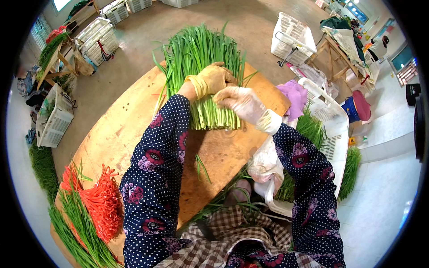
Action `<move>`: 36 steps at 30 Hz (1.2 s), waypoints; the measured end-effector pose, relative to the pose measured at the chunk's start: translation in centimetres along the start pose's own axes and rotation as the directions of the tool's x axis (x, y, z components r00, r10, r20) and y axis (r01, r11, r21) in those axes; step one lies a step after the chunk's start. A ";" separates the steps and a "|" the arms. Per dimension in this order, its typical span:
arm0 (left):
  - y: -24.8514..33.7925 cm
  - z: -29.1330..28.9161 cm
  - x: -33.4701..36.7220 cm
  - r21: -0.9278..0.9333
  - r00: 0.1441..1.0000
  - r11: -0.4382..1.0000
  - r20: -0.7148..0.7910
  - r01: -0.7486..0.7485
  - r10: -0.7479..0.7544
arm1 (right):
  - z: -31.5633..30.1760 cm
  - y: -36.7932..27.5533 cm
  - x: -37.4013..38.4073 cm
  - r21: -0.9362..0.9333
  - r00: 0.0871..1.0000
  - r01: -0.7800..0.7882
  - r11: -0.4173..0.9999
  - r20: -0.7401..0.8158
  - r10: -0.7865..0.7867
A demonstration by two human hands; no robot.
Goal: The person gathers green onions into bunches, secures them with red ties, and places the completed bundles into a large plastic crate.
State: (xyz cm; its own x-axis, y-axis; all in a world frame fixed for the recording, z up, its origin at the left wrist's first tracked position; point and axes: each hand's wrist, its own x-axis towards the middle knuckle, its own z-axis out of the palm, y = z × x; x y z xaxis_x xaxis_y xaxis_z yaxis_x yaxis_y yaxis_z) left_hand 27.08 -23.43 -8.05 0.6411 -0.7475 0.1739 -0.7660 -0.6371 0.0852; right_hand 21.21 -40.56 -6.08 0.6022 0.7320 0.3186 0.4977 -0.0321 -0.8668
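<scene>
A thick bundle of green garlic chives (201, 44) lies on the wooden board (120, 120), leaves pointing away and pale cut stems toward me. My left hand (212, 80), in a yellowish glove, is closed over the top of the bundle at its middle. Just right of it is my right hand (243, 102), in a whitish glove, with fingers pinched together over the stems. Whatever it pinches is too small or hidden to make out. A few loose green leaves (202, 167) rest on the board nearer me.
Red ties (100, 201) lie in a heap at the board's near left, beside more chives (85, 228). At my right stands a white basket (328, 111) with chives, a purple cloth (295, 96) on it. A white crate (292, 38) sits on the floor beyond.
</scene>
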 end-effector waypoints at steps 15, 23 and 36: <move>-0.1 0.6 0.5 -0.172 0.990 0.983 -0.107 0.067 -0.086 | 0.3 -0.6 0.4 -0.547 0.808 0.573 0.610 0.505 -0.305; 0.2 -0.1 0.4 -0.149 0.992 0.983 -0.046 0.111 -0.119 | 0.9 -0.8 0.9 -0.610 0.763 0.639 0.468 0.579 -0.287; 0.7 -1.0 0.6 -0.158 0.994 0.981 0.041 0.111 -0.106 | 0.5 0.1 0.9 -0.508 0.874 0.480 0.715 0.343 -0.343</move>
State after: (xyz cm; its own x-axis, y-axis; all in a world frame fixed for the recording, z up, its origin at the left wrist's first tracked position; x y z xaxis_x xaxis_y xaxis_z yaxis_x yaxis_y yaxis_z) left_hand 26.90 -24.17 -6.87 0.7201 -0.6828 0.1237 -0.6877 -0.6785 0.2583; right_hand 21.47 -39.52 -6.03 0.1416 0.8845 0.4446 0.9622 -0.0174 -0.2717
